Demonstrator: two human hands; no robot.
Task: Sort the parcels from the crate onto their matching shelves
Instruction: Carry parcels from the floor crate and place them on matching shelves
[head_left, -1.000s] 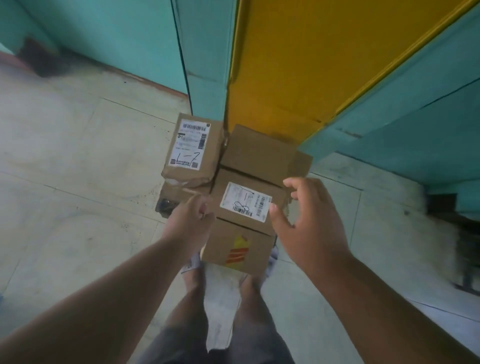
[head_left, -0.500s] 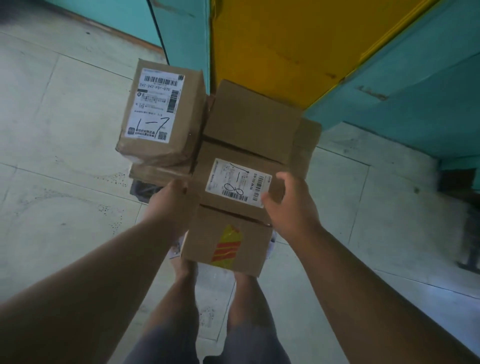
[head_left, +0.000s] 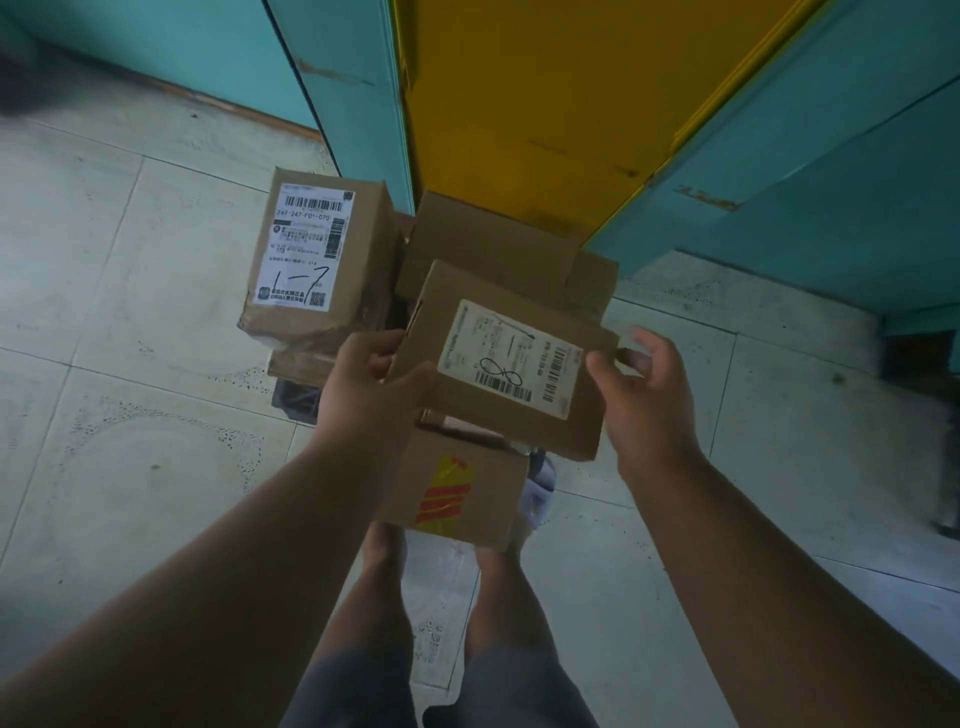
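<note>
A brown cardboard parcel (head_left: 498, 358) with a white label marked "1-8" is lifted and tilted above a pile of parcels. My left hand (head_left: 374, 384) grips its left edge, and my right hand (head_left: 644, 384) pinches its right edge with thumb and fingers. Under it lies a box with red and yellow tape (head_left: 457, 493). To the left a parcel labelled "1-7" (head_left: 322, 260) sits on top of the pile. A dark crate (head_left: 296, 402) shows only as a corner beneath the boxes.
More plain cardboard boxes (head_left: 493, 244) are stacked behind. Teal panels (head_left: 348, 93) and a yellow panel (head_left: 530, 88) rise just beyond the pile. Pale floor tiles (head_left: 130, 441) spread left and right. My legs and feet stand right below the boxes.
Both hands closed on the "1-8" parcel and lifted it off the pile, tilting it to the right. The view moved closer to the boxes.
</note>
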